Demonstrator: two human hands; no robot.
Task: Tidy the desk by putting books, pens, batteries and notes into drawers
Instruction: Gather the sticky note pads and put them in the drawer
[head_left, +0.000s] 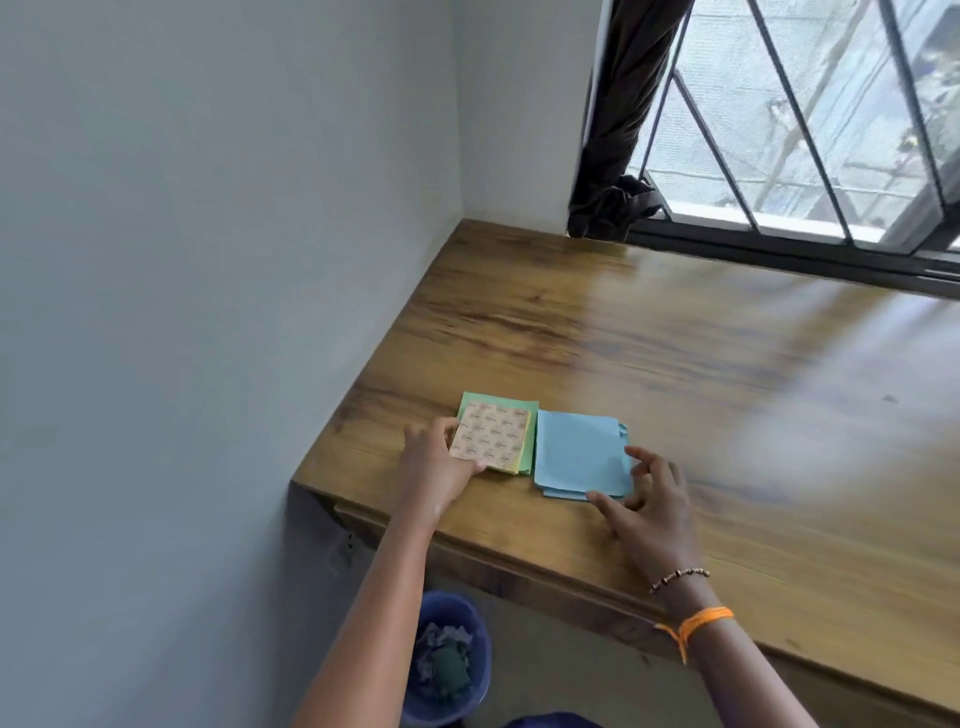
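Our left hand (434, 467) pinches the patterned note pad (491, 439) w/ a narrow grip; right hand (647, 499), grip wide, touches blue notes (576, 452) on the surface (675, 364).

Grey walls (208, 260), barred window (805, 130), dark curtain (623, 130), daylight.

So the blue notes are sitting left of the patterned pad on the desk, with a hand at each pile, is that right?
Not quite. In the head view the blue notes lie right of the patterned pad, not left. The rest holds: both are on the desk, the left hand and right hand at each pile.
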